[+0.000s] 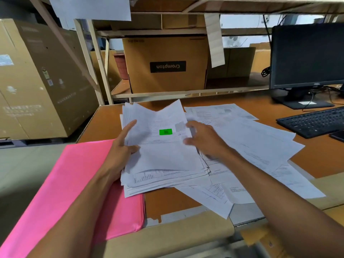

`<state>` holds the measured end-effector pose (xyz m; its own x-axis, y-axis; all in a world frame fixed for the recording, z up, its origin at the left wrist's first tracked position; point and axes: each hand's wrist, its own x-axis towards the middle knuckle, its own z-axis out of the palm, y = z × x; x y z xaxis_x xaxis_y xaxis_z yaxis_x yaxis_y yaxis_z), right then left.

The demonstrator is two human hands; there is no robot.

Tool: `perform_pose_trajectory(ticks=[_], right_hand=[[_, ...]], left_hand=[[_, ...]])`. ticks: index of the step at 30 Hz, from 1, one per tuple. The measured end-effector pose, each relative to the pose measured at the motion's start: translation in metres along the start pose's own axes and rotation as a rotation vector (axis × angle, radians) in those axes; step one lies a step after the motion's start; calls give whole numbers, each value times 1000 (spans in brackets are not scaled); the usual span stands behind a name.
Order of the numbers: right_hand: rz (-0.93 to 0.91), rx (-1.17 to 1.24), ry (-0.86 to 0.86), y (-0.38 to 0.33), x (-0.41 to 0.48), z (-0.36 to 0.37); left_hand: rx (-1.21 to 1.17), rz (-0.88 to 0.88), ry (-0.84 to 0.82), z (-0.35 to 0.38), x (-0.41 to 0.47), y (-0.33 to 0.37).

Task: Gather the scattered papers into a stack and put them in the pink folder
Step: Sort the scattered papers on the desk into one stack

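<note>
pink folder (78, 183) lies flat and nearest, at 8 o'clock from the stack of papers (167, 159), and the stack's low left corner sits over its edge. the left hand (121, 146) holds the stack at its 9 o'clock side, thumb on top and fingers curled round the edge. the right hand (202, 140) is at the stack's 3 o'clock side, right by the edge. it is blurry, so i cannot tell if it holds anything. more loose sheets (260, 146) lie spread out from 3 to 5 o'clock, and some reach the near rim of the desk (320, 161). the stack is messy and its top sheet bends up at 12 o'clock, so i think sheets could slip out of a one-hand hold, and a bump could push the rim sheets to the floor. the desk top is brown and flat. farther off are a black keyboard (312, 121) at 2 o'clock, a dark monitor (307, 54) behind it, and a big cardboard box (165, 66) on a shelf at 12 o'clock.
</note>
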<state>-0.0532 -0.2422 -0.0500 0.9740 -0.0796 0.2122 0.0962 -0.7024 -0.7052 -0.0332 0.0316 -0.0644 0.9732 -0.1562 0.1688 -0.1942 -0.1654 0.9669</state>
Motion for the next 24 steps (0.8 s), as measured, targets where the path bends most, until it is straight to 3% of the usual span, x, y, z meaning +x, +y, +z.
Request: perform_pose_trajectory(ticks=[2, 4, 6, 8, 17, 24], right_hand=[[106, -176, 118, 12, 2, -17], [260, -443, 132, 34, 5, -33], [418, -659, -22, 56, 5, -42], [485, -723, -160, 74, 3, -43], [298, -724, -235, 79, -8, -38], [378, -917, -100, 66, -9, -45]], left_hand=[[-13, -17, 13, 0, 2, -1], [-3, -20, 30, 1, 2, -2], [14, -24, 33, 0, 3, -4], [1, -35, 25, -1, 5, -7], [-18, -56, 21, -3, 7, -10], [-3, -50, 32, -2, 4, -8]])
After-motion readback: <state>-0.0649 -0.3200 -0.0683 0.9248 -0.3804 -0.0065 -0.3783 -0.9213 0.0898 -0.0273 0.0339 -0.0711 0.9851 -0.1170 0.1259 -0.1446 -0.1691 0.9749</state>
